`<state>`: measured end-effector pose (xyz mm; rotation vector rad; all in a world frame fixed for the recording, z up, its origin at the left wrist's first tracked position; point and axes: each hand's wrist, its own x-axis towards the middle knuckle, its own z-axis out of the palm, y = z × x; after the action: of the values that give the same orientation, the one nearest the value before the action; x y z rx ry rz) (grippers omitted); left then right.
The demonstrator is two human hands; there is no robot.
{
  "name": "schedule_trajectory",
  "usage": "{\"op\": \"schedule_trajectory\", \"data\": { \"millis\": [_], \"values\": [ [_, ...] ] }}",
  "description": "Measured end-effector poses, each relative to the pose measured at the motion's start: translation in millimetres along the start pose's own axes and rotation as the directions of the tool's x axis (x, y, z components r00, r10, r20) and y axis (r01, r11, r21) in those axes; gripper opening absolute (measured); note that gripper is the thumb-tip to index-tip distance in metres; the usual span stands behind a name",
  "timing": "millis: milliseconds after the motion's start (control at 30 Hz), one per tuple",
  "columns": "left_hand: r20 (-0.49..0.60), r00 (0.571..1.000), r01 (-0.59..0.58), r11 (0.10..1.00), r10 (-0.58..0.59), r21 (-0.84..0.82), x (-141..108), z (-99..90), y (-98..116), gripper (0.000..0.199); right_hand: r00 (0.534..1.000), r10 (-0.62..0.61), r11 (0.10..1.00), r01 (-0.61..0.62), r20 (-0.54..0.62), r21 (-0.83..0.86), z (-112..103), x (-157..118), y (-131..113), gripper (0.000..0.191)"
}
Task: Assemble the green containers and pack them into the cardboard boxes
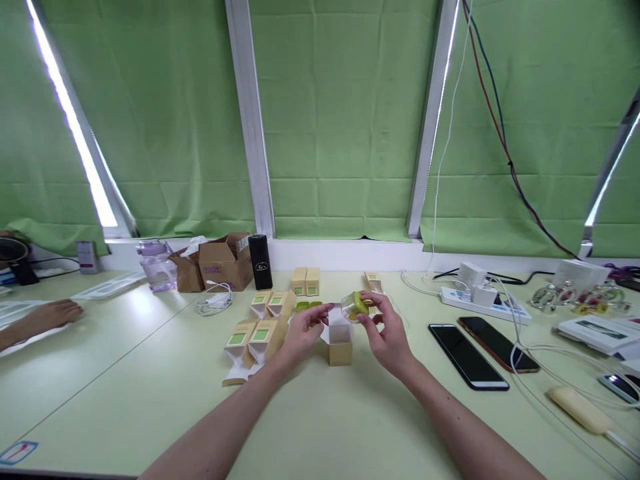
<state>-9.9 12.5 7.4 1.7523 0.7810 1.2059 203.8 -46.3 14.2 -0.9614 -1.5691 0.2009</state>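
Note:
My right hand (387, 331) holds a small clear jar with a green lid (355, 305) between thumb and fingers, tilted above an open kraft box (341, 351). The box stands upright with its white flaps raised. Beside its left flap is my left hand (303, 331), its fingers bent and the index finger stretched toward the jar; whether it pinches the flap is unclear. Several kraft boxes with green labels (261, 335) lie to the left, some with white flaps out. Green lids (309, 305) show behind my left hand.
Two closed kraft boxes (305, 281) stand behind. Phones (469, 357), a power strip (485, 305) and white cables lie right. A black cylinder (261, 262), cardboard box (226, 261) and purple bottle (157, 267) stand back left. Another person's hand (57, 313) rests far left.

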Motion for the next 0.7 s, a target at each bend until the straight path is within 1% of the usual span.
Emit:
{"op": "schedule_trajectory", "data": {
  "millis": [167,367,700],
  "values": [
    [0.006,1.0,0.002,1.0,-0.002,-0.002,1,0.8,-1,0.051,0.996,-0.05,0.998,0.049,0.072,0.026,11,-8,1,0.031],
    [0.016,1.0,-0.013,1.0,0.013,0.001,0,1.3,1,0.05,0.986,-0.074,0.997,0.077,0.149,-0.018,11,-7,5,0.03],
    [0.019,1.0,-0.005,1.0,0.005,-0.001,1,-0.8,-5,0.054,0.987,-0.065,0.984,0.089,0.148,-0.157,8,-5,11,0.029]
  ]
}}
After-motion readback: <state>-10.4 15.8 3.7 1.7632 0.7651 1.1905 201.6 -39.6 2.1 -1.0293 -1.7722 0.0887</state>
